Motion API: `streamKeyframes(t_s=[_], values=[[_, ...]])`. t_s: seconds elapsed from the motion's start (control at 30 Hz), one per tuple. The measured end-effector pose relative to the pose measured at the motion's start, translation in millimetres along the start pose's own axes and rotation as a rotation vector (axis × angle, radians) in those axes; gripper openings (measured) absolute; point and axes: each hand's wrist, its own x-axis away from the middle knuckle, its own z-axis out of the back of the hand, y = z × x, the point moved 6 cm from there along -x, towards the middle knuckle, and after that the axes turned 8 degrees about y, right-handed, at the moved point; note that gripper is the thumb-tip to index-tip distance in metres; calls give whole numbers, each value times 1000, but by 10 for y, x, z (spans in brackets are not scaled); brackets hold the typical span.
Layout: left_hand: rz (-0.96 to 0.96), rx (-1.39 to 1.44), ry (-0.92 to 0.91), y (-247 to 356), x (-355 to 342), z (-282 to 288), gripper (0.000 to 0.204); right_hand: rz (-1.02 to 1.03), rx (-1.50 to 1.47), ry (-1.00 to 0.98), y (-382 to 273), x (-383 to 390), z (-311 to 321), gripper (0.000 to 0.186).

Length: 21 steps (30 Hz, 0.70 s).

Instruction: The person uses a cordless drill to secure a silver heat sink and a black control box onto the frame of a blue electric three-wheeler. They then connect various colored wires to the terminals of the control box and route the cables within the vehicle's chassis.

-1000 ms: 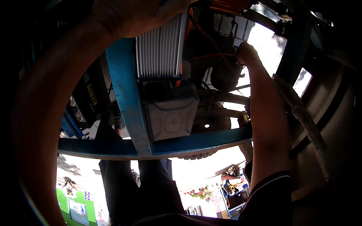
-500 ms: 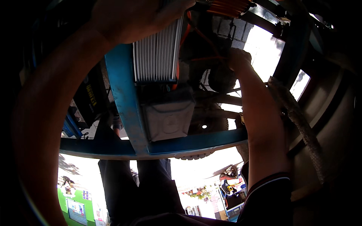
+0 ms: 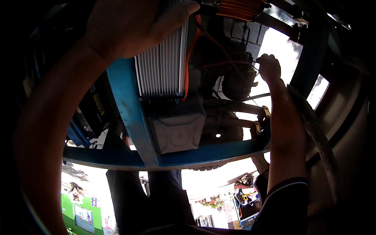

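Observation:
I look up at the underside of a blue-framed vehicle. My left hand (image 3: 129, 27) reaches to the top of the picture, its fingers wrapped over the upper edge of a ribbed silver box (image 3: 160, 66) fixed beside a blue frame rail (image 3: 127, 109). My right hand (image 3: 269, 68) is raised at the upper right, fist closed on a thin wire next to a dark round motor housing (image 3: 235, 84). Orange cables (image 3: 187, 66) run down between the ribbed box and the motor. What lies inside the fist is hidden.
A grey metal box (image 3: 178, 131) hangs below the ribbed one, above a blue crossbeam (image 3: 203, 156). A frayed rope (image 3: 319, 137) runs down the right side beside a dark curved panel. Legs in dark trousers (image 3: 156, 199) show below, with a bright street beyond.
My right hand has shifted slightly right and lower in the picture, still closed by the motor. My left hand stays on the ribbed box; the view has dropped a little.

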Motion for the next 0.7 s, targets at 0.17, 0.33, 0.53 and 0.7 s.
streamKeyframes(t_s=[0.17,0.33,0.53,0.7], values=[[19,-92,-88,-28,7,14,57,-213,-210,-140,-207,-66,-112,21],[95,-63,-161,-16,-18,25,58,-311,-81,151,-125,-235,223,14],[53,-67,-122,30,-42,34,59,-373,-473,471,21,-314,384,31],[79,-59,-147,18,-25,34,58,-313,-524,539,-8,-404,454,41]])
